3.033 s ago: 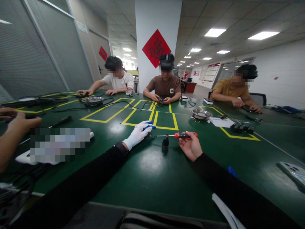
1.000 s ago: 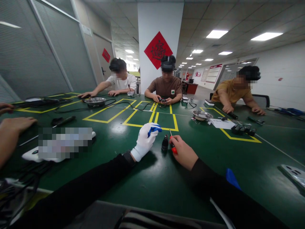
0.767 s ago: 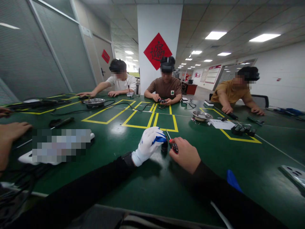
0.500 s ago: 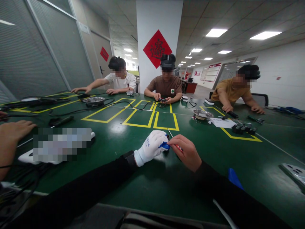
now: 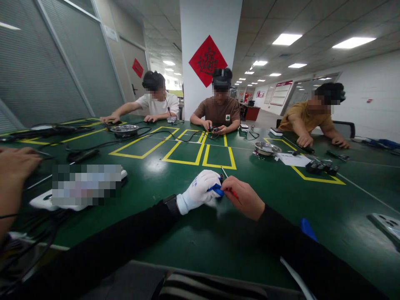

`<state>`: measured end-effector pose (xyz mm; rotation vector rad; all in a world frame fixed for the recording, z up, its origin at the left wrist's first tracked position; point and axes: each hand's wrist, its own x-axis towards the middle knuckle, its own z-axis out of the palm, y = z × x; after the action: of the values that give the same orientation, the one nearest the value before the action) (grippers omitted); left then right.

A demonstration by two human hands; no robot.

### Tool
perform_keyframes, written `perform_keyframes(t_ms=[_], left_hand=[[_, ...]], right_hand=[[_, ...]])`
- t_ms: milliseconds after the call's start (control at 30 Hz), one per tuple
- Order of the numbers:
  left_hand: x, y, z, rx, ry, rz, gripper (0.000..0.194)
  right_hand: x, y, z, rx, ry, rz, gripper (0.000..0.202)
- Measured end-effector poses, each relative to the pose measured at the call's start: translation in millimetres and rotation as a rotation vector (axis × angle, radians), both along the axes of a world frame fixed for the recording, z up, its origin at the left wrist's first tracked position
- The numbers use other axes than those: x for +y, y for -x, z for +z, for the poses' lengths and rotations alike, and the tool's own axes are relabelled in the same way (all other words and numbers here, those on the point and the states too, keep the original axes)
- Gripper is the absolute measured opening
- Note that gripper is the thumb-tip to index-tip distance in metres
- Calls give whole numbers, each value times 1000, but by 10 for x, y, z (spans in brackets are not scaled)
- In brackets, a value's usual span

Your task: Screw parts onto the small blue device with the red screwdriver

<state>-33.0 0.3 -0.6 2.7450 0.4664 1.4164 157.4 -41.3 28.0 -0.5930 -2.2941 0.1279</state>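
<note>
My left hand (image 5: 201, 189) wears a white glove, blue at the fingers, and is closed around a small dark part (image 5: 221, 178). Only a bit of that part shows past the fingers. Close against it, my bare right hand (image 5: 245, 198) pinches a screwdriver (image 5: 224, 172) with a red handle. Its thin metal shaft sticks out beyond my fingers, pointing away from me and slightly left. Both hands are together just above the green table (image 5: 187, 237). Whether the tool touches the part is hidden by my fingers.
A white device (image 5: 40, 202) and another person's hand (image 5: 18, 162) are at left. Metal bowls (image 5: 267, 148) (image 5: 124, 131), paper (image 5: 292, 160) and black parts (image 5: 321, 167) lie farther off. A blue object (image 5: 308, 229) is beside my right sleeve. Three people sit opposite.
My right hand has turned slightly, so less of the red handle shows. My left hand keeps its grip. The view has shifted a little.
</note>
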Motion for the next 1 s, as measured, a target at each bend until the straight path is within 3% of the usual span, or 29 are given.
perform_keyframes(t_ms=[200, 267, 367, 467, 600, 1000], left_hand=[[-20, 23, 92, -221, 100, 210, 25], [-18, 38, 102, -218, 206, 237, 49], [14, 37, 48, -45, 342, 170, 83], [68, 3, -39, 78, 421, 92, 73], [123, -34, -95, 81, 466, 91, 64], [117, -54, -55, 41, 505, 138, 63]], right_hand=[[74, -31, -41, 67, 40, -290, 4], [96, -64, -41, -16, 25, -349, 4], [103, -81, -47, -181, -30, -370, 5], [98, -55, -73, -274, -106, -385, 8], [104, -2, -119, -356, -231, -418, 15], [76, 24, -75, -466, -316, -429, 16]])
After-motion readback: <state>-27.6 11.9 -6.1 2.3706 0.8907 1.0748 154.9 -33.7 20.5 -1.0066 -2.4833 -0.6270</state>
